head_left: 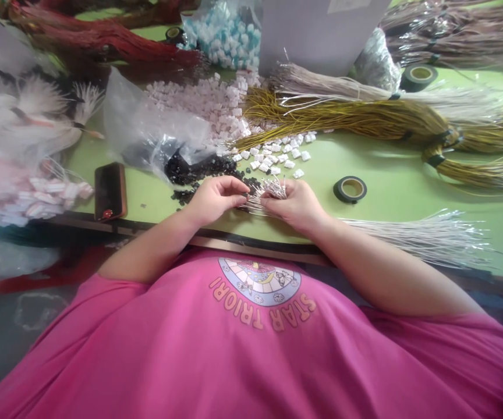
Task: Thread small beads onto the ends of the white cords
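My right hand (297,205) is closed around the ends of a bundle of white wires (426,235), whose tips stick up above the fingers. The bundle runs beneath the right forearm and fans out to the right. My left hand (219,201) is beside those tips, with thumb and forefinger curled together in a pinch. Whatever lies between these fingertips is too small to make out. Small black parts (203,171) are heaped just behind the left hand. Farther back, small white connector housings (273,157) are scattered from a larger pile.
A roll of black tape (350,189) lies right of the hands, a phone (110,191) to the left. Yellow wire bundles (365,119) stretch across the back right. A clear plastic bag (146,125) slumps behind the black parts. The green table's (386,169) front edge borders the pink shirt.
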Tool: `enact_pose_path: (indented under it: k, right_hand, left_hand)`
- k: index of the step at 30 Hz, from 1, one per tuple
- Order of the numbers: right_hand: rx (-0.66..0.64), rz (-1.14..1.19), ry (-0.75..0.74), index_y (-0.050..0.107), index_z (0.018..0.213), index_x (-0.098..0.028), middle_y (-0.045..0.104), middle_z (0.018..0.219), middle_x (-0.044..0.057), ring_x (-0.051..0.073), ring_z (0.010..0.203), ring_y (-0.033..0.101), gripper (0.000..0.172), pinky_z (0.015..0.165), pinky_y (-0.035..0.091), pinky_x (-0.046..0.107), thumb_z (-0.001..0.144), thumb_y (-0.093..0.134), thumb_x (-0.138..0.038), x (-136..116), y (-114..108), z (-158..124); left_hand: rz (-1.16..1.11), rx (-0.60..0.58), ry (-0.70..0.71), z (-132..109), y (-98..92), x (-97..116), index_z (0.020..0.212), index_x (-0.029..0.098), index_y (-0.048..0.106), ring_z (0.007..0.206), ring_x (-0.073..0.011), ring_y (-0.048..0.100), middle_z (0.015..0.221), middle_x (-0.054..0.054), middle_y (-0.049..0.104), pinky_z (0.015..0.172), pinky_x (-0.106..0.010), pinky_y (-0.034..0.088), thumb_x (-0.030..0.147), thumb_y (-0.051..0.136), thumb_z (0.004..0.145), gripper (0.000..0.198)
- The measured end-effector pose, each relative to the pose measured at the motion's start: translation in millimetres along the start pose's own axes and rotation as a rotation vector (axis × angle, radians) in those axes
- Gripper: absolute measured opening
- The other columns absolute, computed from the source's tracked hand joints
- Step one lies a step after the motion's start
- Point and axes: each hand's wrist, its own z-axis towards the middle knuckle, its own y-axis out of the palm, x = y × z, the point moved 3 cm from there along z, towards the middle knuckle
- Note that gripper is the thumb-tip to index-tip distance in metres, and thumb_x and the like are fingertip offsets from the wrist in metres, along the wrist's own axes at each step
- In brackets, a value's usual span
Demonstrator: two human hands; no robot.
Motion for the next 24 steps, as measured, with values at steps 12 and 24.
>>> enact_pose_path:
  k: [12, 24]
  right_hand:
    - [0.063, -0.070, 0.007, 0.060, 0.068, -0.012, 0.054, 0.060, 0.000, 0.009, 0.056, 0.046, 0.010, 0.053, 0.038, 0.022, 0.064, 0.059, -0.021, 2.5, 0.6, 0.8]
    - [0.089, -0.119, -0.033, 0.060, 0.068, -0.013, 0.058, 0.063, 0.001, 0.010, 0.060, 0.049, 0.011, 0.056, 0.041, 0.023, 0.065, 0.059, -0.024, 6.2, 0.6, 1.3]
  left_hand:
    - [0.002, 0.027, -0.042, -1.8, 7.1, -3.0, 0.080, 0.013, 0.068, 0.065, -0.0131, 0.065, 0.076, -0.004, 0.070, 0.063, -0.028, 0.055, 0.025, 0.076, 0.062, 0.023]
    - [-0.044, 0.044, -0.102, -3.2, 10.1, -2.5, 0.081, 0.014, 0.068, 0.061, -0.0127, 0.065, 0.072, -0.004, 0.070, 0.060, -0.028, 0.056, 0.027, 0.074, 0.065, 0.021]
